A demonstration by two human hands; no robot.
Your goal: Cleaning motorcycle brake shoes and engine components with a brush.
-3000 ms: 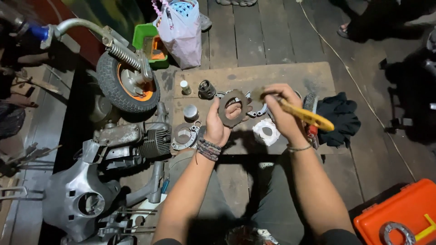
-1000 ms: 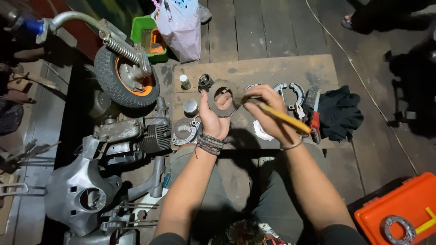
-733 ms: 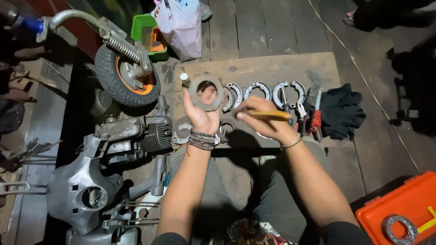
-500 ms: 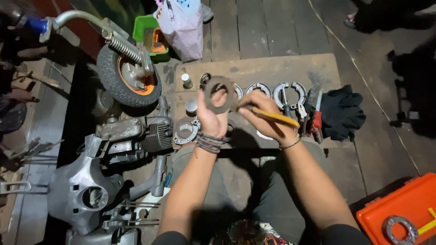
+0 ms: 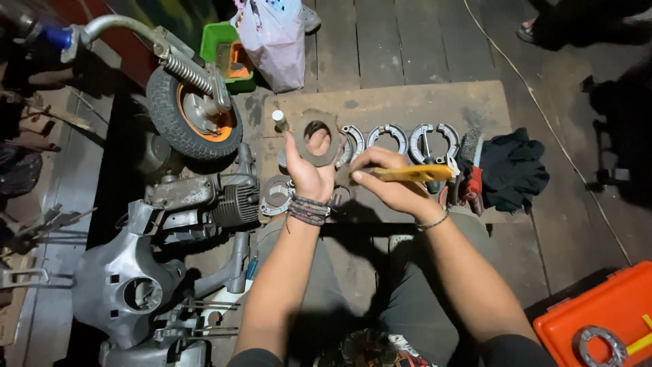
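Ring plate (image 5: 316, 138), grey and notched, gripped upright in left hand (image 5: 307, 170), fingers showing through the centre hole, held above the wooden board (image 5: 407, 109). Shifted left and up a little versus 0.5 s ago, now near the small white bottle (image 5: 278, 119). Right hand (image 5: 392, 185) closed around yellow-handled tool (image 5: 407, 173), handle now lying almost level, pointing right; 0.5 s ago slanted down to the right. Tool tip apart from the plate now, small gap between the 2 hands; 0.5 s ago tip up close to the plate's edge. Beaded bands on left wrist, thin band on right wrist.

Curved brake shoes (image 5: 390, 136) in a row on the board, more exposed than 0.5 s ago, just beyond the right hand. Round metal housing (image 5: 276, 195) on the board just left of the left wrist. Dark cloth (image 5: 511, 170) at the board's right end, red-handled pliers (image 5: 468, 187) beside it. Small wheel with orange hub (image 5: 193, 115) upper left, engine block (image 5: 204, 200) below it, grey body shell (image 5: 122, 285) lower left. Orange case (image 5: 598, 319) bottom right, all unmoved.
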